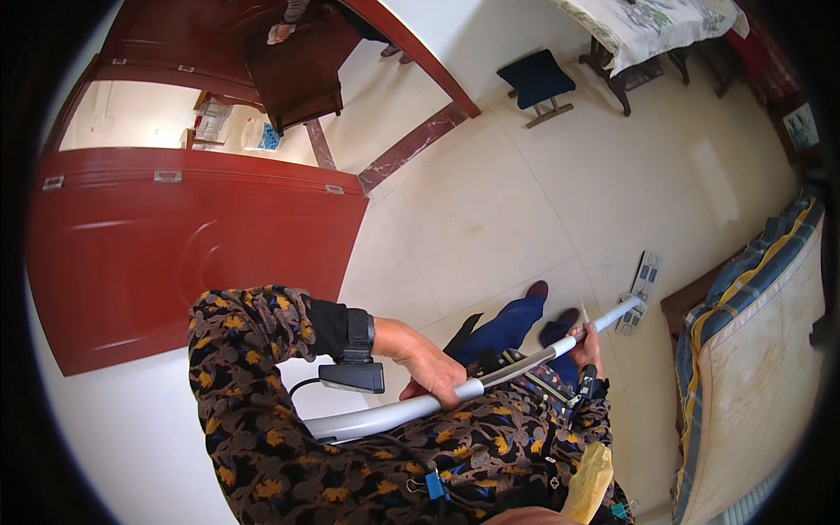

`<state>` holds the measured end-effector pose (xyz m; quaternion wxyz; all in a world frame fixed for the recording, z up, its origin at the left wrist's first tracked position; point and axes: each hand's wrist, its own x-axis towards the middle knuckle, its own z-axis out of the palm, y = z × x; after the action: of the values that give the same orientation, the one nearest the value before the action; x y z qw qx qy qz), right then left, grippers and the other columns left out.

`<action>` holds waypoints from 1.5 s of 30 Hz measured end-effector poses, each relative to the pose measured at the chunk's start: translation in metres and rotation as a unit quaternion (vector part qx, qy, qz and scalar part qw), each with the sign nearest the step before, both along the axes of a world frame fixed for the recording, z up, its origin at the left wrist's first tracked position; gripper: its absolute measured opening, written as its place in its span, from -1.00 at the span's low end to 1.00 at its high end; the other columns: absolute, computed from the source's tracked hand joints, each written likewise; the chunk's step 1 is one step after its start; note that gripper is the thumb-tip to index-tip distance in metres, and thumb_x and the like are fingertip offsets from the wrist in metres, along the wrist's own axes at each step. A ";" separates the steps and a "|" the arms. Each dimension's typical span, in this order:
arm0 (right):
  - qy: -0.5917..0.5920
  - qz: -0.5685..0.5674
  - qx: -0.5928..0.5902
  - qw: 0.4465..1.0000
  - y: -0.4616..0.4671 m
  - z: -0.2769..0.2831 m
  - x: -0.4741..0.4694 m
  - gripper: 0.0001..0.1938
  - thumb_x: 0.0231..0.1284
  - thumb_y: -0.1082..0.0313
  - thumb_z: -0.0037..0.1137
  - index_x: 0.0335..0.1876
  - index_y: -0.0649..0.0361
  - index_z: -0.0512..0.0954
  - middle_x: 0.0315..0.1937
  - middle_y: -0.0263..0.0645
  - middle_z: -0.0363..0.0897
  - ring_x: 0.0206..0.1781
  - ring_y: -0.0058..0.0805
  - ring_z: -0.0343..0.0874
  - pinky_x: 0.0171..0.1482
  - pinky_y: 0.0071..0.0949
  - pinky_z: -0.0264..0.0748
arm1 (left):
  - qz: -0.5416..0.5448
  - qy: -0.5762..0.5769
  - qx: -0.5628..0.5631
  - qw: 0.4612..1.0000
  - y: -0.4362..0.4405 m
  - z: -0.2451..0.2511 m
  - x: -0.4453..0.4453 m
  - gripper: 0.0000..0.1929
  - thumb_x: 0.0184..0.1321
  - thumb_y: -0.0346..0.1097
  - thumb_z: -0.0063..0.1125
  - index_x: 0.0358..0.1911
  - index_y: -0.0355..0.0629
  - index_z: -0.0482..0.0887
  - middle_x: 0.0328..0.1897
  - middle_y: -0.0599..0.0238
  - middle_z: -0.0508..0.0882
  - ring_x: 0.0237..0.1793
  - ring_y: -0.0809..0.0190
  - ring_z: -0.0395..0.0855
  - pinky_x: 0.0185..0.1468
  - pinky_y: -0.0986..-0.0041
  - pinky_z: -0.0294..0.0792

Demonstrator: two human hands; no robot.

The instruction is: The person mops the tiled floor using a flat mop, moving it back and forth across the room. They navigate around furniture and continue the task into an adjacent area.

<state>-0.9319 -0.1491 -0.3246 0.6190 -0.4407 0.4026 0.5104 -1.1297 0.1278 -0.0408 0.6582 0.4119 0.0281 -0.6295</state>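
My left hand (430, 367) is wrapped around the upper, silver-grey part of a flat mop's long pole (518, 367), in front of my waist. Farther down the same pole, my right hand (586, 348) grips it near the knees of my blue trousers. The pole slants away to the right, down to the floor. At its lower end is the flat mop head (640, 289), a narrow plate with grey rectangular patches, on the pale tiles. No cloth pad can be made out on it. The pole's upper end passes by my left elbow, partly hidden by the sleeve.
A red door (197, 249) stands at the left, beside a doorway with a marble threshold (413, 144). Beyond it, a person's hand holds a cloth on a dark wooden table (295, 72). A folding stool (537, 79), a cloth-covered table (656, 26) and a mattress (755, 341) border the floor.
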 end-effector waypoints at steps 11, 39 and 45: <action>0.009 -0.005 -0.061 0.998 -0.003 0.007 0.004 -0.85 0.17 0.33 -0.15 -0.47 0.10 0.23 -0.65 -0.28 0.29 -0.54 -0.36 0.36 -0.33 -0.30 0.38 | 0.075 -0.126 0.018 0.989 -0.018 0.002 -0.013 -0.75 0.06 -0.28 -0.21 -0.57 -0.34 0.41 -0.64 0.35 0.40 -0.59 0.35 0.35 -0.53 0.45 0.33; 0.049 -0.010 -0.043 0.998 -0.039 -0.091 0.077 -0.73 0.23 0.16 -0.17 -0.49 0.16 0.26 -0.66 -0.28 0.35 -0.56 -0.37 0.40 -0.40 -0.38 0.47 | 0.347 -0.074 0.214 0.910 -0.056 0.053 -0.016 -0.40 0.22 -0.06 -0.05 0.29 0.00 0.07 -0.46 0.31 0.50 -0.56 0.37 0.53 -0.45 0.55 0.41; 0.028 -0.148 -0.058 0.987 -0.032 -0.117 0.096 -0.75 0.21 0.25 -0.15 -0.54 0.07 0.15 -0.74 -0.37 0.19 -0.68 -0.49 0.22 -0.58 -0.56 0.32 | 0.350 -0.180 0.265 0.880 -0.099 -0.004 0.035 -0.34 0.19 -0.11 0.03 0.30 0.01 -0.01 -0.18 0.24 0.46 -0.42 0.33 0.55 -0.36 0.51 0.41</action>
<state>-0.8359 -0.1810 -0.4414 0.6495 -0.3970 0.5099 0.4007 -1.0950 0.0289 -0.0448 0.6958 0.6405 0.2172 -0.2418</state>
